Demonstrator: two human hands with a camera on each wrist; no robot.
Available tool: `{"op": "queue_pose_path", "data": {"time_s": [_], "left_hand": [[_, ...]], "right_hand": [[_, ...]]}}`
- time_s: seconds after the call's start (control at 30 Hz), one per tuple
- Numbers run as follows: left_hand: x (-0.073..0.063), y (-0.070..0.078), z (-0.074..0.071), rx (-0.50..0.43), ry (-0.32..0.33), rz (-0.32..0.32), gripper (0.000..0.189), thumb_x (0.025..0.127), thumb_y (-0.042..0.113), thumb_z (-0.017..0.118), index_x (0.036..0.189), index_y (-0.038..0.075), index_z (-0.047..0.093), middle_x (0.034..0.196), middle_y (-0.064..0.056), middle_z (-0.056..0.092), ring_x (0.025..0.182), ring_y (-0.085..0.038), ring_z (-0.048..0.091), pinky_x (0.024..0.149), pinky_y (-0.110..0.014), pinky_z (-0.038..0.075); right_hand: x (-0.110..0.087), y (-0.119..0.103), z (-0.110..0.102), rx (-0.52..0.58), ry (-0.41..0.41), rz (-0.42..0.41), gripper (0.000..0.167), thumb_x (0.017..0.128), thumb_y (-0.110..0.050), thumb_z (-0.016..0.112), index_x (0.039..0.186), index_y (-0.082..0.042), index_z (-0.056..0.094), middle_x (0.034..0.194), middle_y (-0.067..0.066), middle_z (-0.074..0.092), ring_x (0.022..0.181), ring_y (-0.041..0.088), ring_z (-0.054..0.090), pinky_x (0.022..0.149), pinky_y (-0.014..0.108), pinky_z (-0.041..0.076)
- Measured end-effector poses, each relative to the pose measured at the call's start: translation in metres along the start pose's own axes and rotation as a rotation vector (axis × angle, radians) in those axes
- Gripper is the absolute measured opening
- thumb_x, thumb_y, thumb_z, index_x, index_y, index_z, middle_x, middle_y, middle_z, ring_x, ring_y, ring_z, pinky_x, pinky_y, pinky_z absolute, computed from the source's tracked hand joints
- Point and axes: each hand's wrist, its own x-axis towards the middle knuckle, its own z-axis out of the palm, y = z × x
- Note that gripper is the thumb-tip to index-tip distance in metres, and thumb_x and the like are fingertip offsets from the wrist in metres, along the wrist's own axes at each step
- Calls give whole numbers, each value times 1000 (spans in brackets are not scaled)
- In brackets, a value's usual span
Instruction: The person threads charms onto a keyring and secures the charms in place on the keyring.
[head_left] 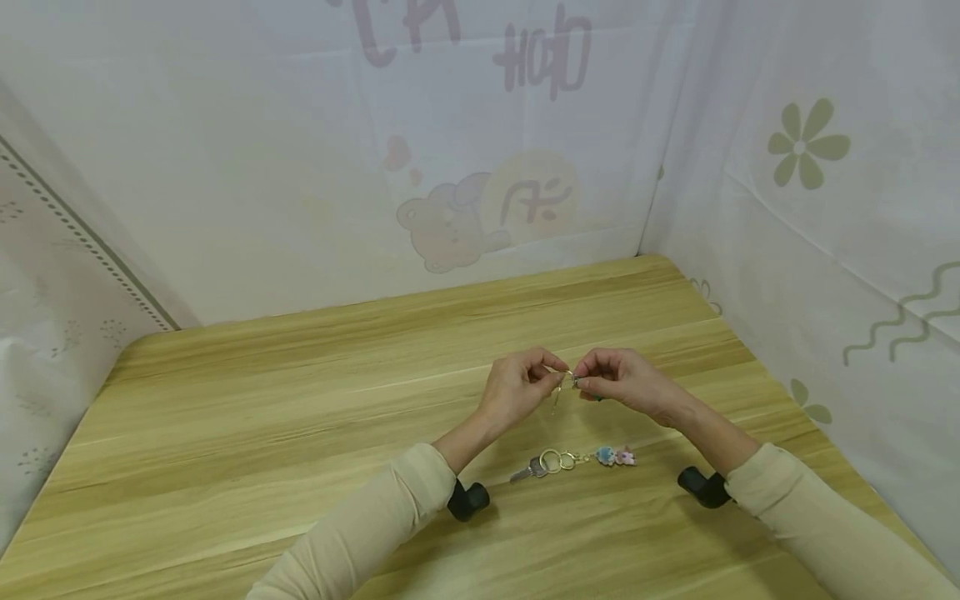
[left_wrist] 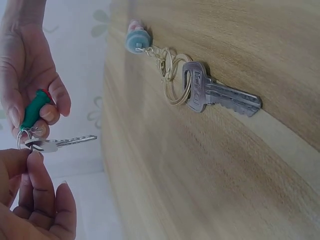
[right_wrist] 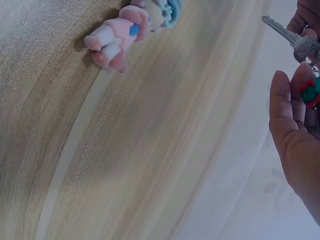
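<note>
Both hands meet above the table over a keychain with a silver key (left_wrist: 60, 142), a metal split ring (left_wrist: 20, 140) and a green charm with red trim (left_wrist: 34, 110). My left hand (head_left: 517, 387) pinches the ring close to the key's head, its thumb against the fingertips. In the left wrist view, my right hand (left_wrist: 27, 70) grips the green charm between thumb and fingers. The key hangs free, blade outward. Below the hands, a second keychain lies on the table: a grey key (head_left: 529, 471), gold rings (head_left: 551, 461), a blue figure (head_left: 605, 455) and a pink figure (head_left: 626, 456).
The wood-grain table (head_left: 262, 417) extends to both sides. Printed white cloth (head_left: 262, 167) rises along its back and sides. Black wrist mounts (head_left: 468, 500) show beside both cuffs, close above the tabletop.
</note>
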Motion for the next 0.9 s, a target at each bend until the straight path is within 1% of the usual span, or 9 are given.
{"op": "queue_pose_path", "data": {"time_s": [0.13,0.23,0.37,0.67,0.9], "left_hand": [[0,0,-1,8,4,8,5,96,1,74,99,0,77,81,-19,75,59,-2,56,51,-17,40],[-1,0,-2,21,13,11,4,95,3,75,97,0,78,82,-15,75,60,-1,57,53,-17,42],[-1,0,-2,35,26,10,4,95,4,76,95,0,78,80,-8,75,60,1,55,53,-17,43],[-1,-1,-1,8,44,-11,5,95,4,76,92,0,77,78,-7,75,60,0,54,53,-18,41],[-1,0,0,-1,53,-31,5,95,3,76,92,0,77,78,-8,75,60,0,55,53,-18,42]], "right_hand": [[0,0,0,1,1,1,12,103,4,57,110,14,59,101,10,65,92,11,66,89,31,58],[0,0,0,1,1,2,12,104,3,57,110,14,59,101,12,64,91,11,65,89,33,58],[0,-1,0,-3,3,4,12,104,3,58,110,13,59,101,13,64,92,12,66,89,34,58],[0,-1,1,-5,6,5,12,104,2,57,110,13,59,101,14,63,91,12,65,87,32,57],[-1,0,1,-3,7,4,13,104,2,57,111,13,59,100,11,64,90,11,65,86,32,58]]}}
